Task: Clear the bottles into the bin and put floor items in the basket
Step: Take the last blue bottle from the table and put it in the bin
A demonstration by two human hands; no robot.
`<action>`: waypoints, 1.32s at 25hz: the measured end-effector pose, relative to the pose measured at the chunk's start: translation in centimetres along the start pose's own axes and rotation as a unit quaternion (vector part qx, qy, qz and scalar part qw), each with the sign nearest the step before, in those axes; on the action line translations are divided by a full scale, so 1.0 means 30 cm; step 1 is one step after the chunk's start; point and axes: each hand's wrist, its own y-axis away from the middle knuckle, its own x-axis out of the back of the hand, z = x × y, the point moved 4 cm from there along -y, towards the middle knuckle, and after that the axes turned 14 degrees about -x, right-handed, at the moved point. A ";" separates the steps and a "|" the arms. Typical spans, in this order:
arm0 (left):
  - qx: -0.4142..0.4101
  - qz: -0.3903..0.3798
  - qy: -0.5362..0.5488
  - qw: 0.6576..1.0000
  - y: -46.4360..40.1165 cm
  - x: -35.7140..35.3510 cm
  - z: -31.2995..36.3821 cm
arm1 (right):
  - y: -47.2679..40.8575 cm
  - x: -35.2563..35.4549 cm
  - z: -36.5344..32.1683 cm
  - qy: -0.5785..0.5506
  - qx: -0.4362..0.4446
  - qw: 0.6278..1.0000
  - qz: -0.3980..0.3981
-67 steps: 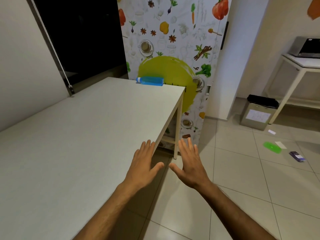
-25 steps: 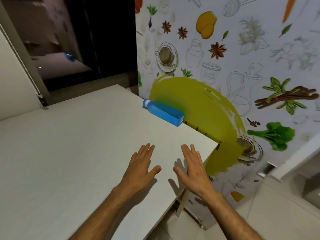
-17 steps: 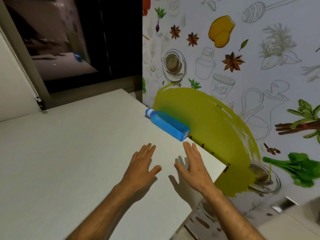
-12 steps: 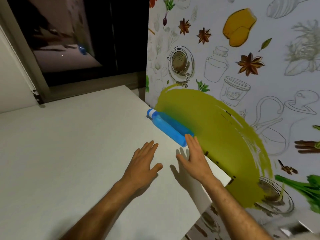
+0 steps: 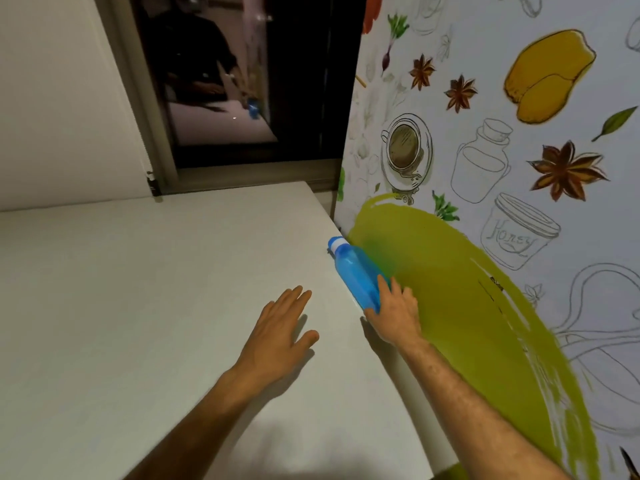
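A blue plastic bottle [image 5: 351, 271] with a white cap lies on its side at the right edge of the white table [image 5: 138, 289], its cap pointing away from me. My right hand [image 5: 394, 313] wraps around the bottle's near end, thumb underneath and fingers over the top. Flat above the tabletop to the left of the bottle hovers my left hand [image 5: 280, 327], fingers spread, holding nothing. The bin, the basket and the floor items are out of view.
A tall panel printed with food drawings [image 5: 502, 168] stands right against the table's right edge, close behind the bottle. A dark window [image 5: 242, 81] with a reflection sits at the far end, a white wall [image 5: 52, 98] on the left.
I have moved closer to the table's far right corner. My right hand reached forward and closed around the near end of the blue bottle. My left hand stayed flat over the table.
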 end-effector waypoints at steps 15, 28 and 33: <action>0.274 0.283 0.071 0.916 0.519 0.122 -0.033 | 0.405 0.001 -0.425 -0.442 0.233 0.823 -0.271; 0.291 0.449 0.161 0.829 1.288 0.432 -0.159 | 1.234 -0.062 -0.991 -0.413 0.395 0.677 -0.464; 0.270 0.503 0.193 0.798 1.642 0.572 -0.237 | 1.591 -0.108 -1.222 -0.405 0.423 0.640 -0.497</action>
